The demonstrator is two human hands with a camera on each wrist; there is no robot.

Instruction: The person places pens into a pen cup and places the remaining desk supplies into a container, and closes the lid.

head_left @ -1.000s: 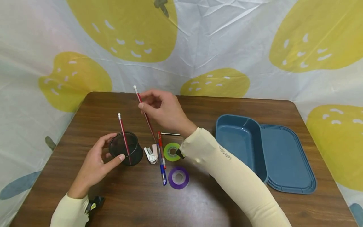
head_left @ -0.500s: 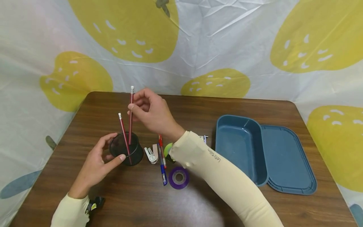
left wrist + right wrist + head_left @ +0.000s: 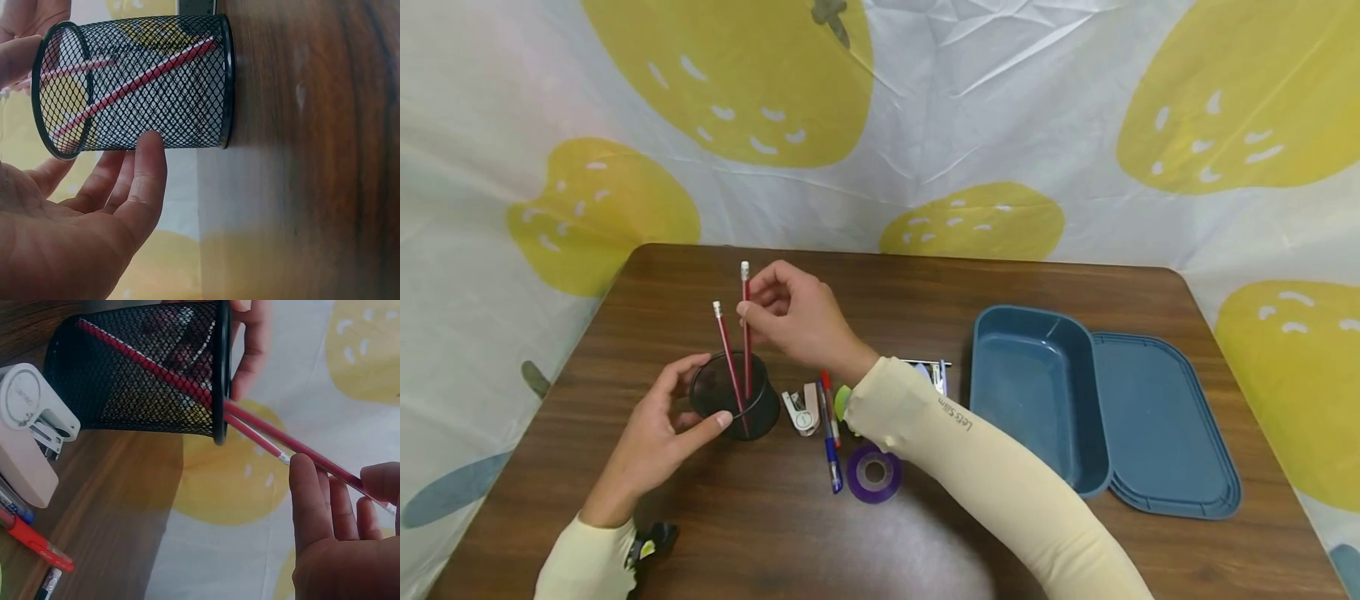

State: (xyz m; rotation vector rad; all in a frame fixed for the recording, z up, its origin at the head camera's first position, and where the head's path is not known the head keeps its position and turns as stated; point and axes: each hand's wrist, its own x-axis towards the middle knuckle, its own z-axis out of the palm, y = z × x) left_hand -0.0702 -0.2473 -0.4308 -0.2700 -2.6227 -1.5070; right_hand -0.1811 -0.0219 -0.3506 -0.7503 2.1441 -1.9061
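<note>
A black mesh pencil cup [image 3: 765, 414] stands upright on the table, and my left hand [image 3: 651, 437] holds it with thumb and fingers on either side near the rim. One red pencil [image 3: 726, 335] with a white eraser end leans inside the cup. My right hand [image 3: 805, 321] pinches a second red pencil [image 3: 269, 430] near its eraser end, directly above the cup. In the head view, this pencil's lower part is inside the cup's mouth. Through the mesh in the left wrist view, a pencil [image 3: 134, 85] slants toward the cup's base.
Right of the cup lie a small pale stapler [image 3: 805, 414], a red pen [image 3: 827, 383], a blue pen [image 3: 833, 468] and a purple tape roll [image 3: 853, 477]. The right sleeve partly covers a green tape roll [image 3: 841, 400]. Farther right are a blue box [image 3: 1026, 367] and its lid [image 3: 1165, 425].
My right hand has carried its pencil left over the cup, turned it more upright and lowered it into the mouth. The left hand and cup have stayed in place.
</note>
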